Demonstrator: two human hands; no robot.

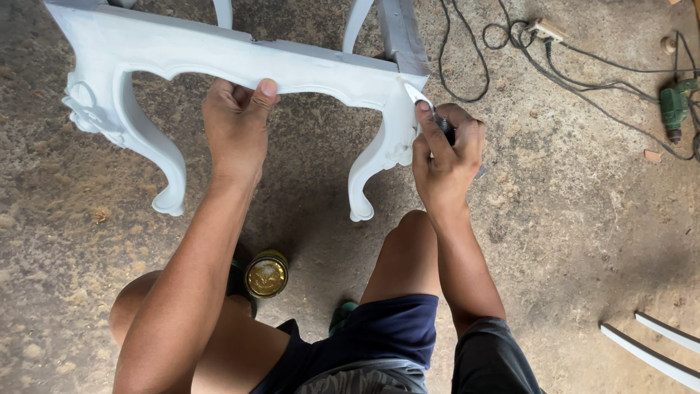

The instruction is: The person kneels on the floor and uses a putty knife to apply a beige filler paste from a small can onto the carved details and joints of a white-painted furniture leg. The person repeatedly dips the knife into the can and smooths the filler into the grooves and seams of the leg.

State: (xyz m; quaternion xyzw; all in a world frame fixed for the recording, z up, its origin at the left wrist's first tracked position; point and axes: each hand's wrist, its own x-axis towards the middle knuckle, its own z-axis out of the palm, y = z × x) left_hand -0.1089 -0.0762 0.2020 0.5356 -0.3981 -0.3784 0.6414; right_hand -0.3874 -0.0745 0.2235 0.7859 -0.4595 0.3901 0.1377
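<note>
Primer-white and carved, the frame (240, 62) lay across the top of my view, resting on the dusty floor (569, 219) with two curved legs pointing toward me. At its left end I saw scrollwork on the corner and a thin leg curling to a small foot; I judged those parts the fragile ones, likely to chip if used as handles. The straight rail between the legs looked stiff and solid, wood under a matte coat, not slippery, and probably of moderate weight. That rail was where I judged a hold safest.

My left hand (237, 124) was clamped on the rail's lower edge, thumb up over the face, fingers curled behind. Below it, between the knees, stood a can (267, 274) with a gold lid.

Further right, my right hand (446, 149) was closed around a scraper (417, 95), its pale blade pressed against the corner where the right leg meets the rail. Its dark handle was mostly hidden in the fist.

Beyond, cords (510, 44) trailed to a green drill (674, 106), and two white slats (656, 346) lay at lower right.
</note>
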